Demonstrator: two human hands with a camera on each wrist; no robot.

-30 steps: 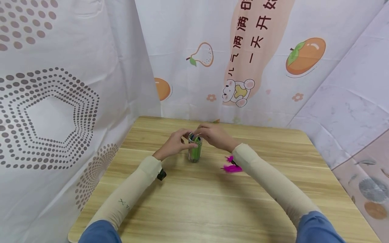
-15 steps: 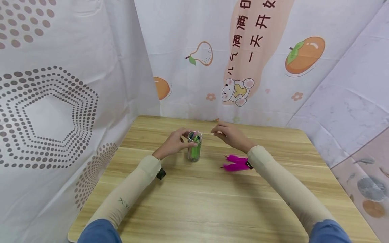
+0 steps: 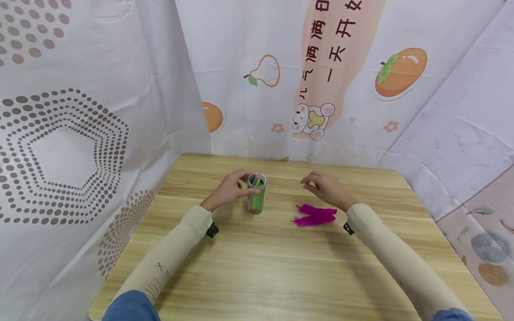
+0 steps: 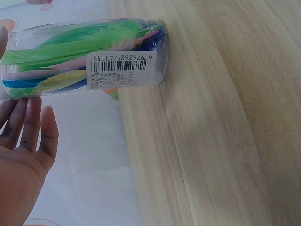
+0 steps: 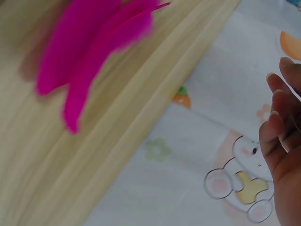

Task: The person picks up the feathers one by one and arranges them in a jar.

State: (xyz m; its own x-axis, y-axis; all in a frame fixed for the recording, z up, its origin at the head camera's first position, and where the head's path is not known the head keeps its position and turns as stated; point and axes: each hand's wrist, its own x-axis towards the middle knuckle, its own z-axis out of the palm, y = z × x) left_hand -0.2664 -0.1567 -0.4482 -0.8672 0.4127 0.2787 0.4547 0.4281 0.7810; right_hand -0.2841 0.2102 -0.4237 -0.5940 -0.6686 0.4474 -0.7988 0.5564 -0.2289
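A clear lidless jar (image 3: 257, 206) stands upright near the back of the table. Inside are green, pink, blue and yellow feathers (image 4: 94, 36), and a white barcode label (image 4: 121, 70) is on its wall. My left hand (image 3: 230, 191) holds the jar near its mouth, thumb on one side and fingers on the other. To the right lie two magenta feathers (image 3: 316, 216) side by side, shown blurred in the right wrist view. Just behind them hovers my right hand (image 3: 327, 189), its fingers loosely bent and holding nothing.
The wooden table (image 3: 257, 267) ends at a printed white curtain (image 3: 241, 120) behind the jar. Another patterned curtain (image 3: 72, 178) hangs along the left side. A small black device (image 3: 212, 230) sits at the left wrist, another (image 3: 348, 228) at the right.
My right hand has drawn away from the jar's mouth and moved right, over to the magenta feathers, which are now fully uncovered. The left hand has stayed on the jar.
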